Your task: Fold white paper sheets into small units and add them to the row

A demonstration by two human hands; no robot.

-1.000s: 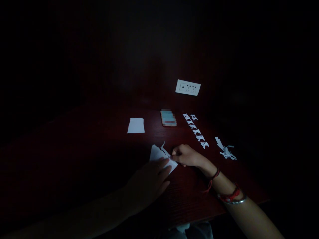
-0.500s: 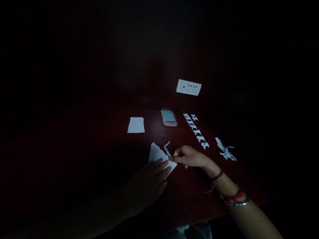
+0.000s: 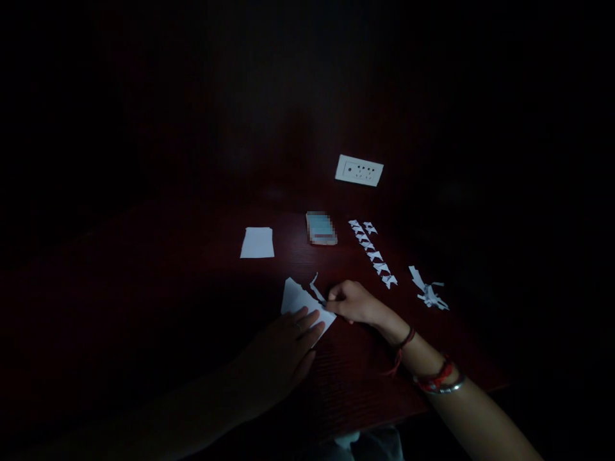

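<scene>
My left hand (image 3: 288, 342) lies flat with its fingers stretched over a white sheet of paper (image 3: 294, 296), pressing it against the table. The sheet's upper right edge is ragged and torn. My right hand (image 3: 353, 302) is closed in a pinch at the sheet's right corner, on a narrow paper strip (image 3: 317, 289) that curls up and away from the torn edge. The strip still seems joined to the sheet near my fingertips, though they partly hide that spot.
Beyond the torn sheet lie a squarish stack of white paper (image 3: 257, 243) and a blurred-out phone-like rectangle (image 3: 321, 228). Several folded paper pieces (image 3: 373, 255) form a row at the right, near a heap of paper scraps (image 3: 430, 293). A socket panel (image 3: 359, 171) sits on the back wall.
The whole view has shifted slightly, so everything sits a little further left. My hands, the sheet and the strip keep almost the same positions relative to each other.
</scene>
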